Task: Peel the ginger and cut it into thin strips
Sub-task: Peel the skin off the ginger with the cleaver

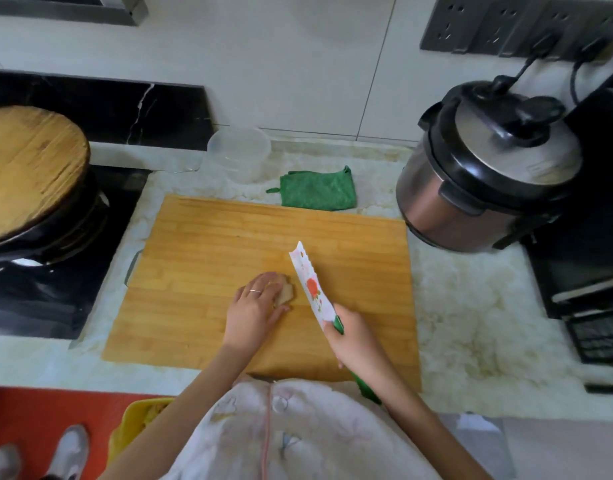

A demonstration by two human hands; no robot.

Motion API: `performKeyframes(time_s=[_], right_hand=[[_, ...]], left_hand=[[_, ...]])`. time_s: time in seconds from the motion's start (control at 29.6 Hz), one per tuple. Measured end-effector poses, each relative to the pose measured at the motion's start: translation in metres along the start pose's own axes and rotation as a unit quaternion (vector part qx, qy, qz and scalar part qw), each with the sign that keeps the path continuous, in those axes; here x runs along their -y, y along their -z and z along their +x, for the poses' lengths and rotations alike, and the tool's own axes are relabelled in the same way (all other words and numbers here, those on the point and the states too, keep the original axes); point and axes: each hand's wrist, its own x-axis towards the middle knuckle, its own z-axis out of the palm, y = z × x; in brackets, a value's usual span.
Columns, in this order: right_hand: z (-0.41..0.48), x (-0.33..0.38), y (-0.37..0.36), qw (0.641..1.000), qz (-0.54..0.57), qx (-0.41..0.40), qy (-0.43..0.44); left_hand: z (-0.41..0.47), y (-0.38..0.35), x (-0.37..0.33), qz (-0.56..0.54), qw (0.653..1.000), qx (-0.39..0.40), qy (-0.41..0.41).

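Note:
A pale beige piece of ginger lies on the wooden cutting board, near its middle. My left hand holds the ginger down, fingers curled over its left side and thumb at its near edge. My right hand grips the green handle of a knife with a white blade printed with a red flower. The blade points away from me, just right of the ginger, its edge close to the piece. Whether the blade touches the ginger is unclear.
A pressure cooker stands at the right, with a black appliance beside it. A folded green cloth and a clear plastic tub sit behind the board. At the left, a wooden lid covers a pot on the stove. A yellow bin stands on the floor.

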Motion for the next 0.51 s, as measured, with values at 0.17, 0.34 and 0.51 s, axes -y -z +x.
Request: performKeyframes(time_s=[0.17,0.34,0.51], right_hand=[[0.001,0.006,-0.001,0.998,-0.057,-0.004,0.03],[0.005,0.011,-0.002,0.995,-0.093,-0.001,0.045],[0.003,0.012,-0.008,0.99,-0.129,0.015,0.055]], left_hand=[[-0.004,-0.004,0.005,-0.012,1.0,0.007,-0.018],[-0.004,-0.006,0.016,-0.047,0.998,0.007,-0.034],[-0.002,-0.006,0.009,-0.054,0.998,-0.013,-0.019]])
